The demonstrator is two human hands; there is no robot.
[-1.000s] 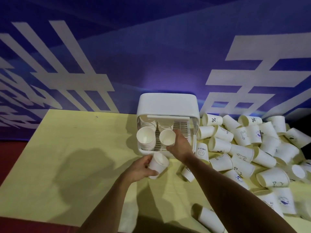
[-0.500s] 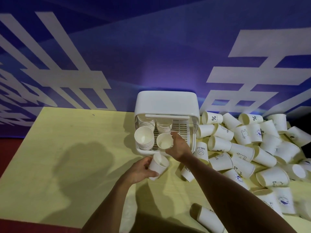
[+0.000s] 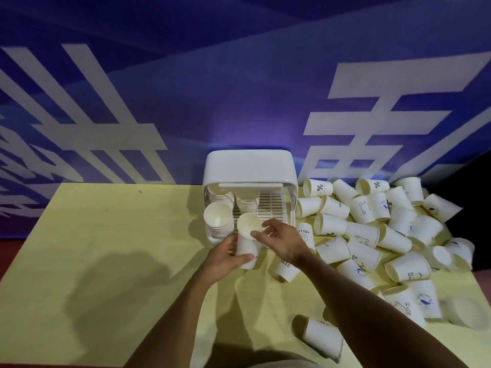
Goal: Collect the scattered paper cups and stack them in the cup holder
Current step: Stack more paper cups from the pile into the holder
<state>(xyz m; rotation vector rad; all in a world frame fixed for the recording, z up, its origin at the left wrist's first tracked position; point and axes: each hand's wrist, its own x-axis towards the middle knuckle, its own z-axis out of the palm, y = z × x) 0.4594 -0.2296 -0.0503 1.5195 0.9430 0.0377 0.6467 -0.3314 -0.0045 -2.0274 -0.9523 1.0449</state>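
A white cup holder (image 3: 249, 166) stands at the table's far edge, its slatted tray holding stacks of nested paper cups (image 3: 218, 220). Just in front of the tray my left hand (image 3: 225, 260) grips a white paper cup (image 3: 245, 251) by its side. A second cup (image 3: 248, 224) sits at the mouth of that cup, its opening facing me; whether it is nested inside I cannot tell. My right hand (image 3: 283, 241) pinches this second cup's rim with thumb and fingers. Several scattered cups (image 3: 372, 229) lie in a heap to the right.
One cup (image 3: 322, 338) lies on its side near the front edge, another (image 3: 287, 268) under my right wrist. The yellow table (image 3: 106, 248) stretches to the left. A blue banner wall (image 3: 239, 88) rises directly behind the holder.
My right hand has drawn its cup back from the holder's tray down onto the cup in my left hand. The left hand has stayed in about the same place.
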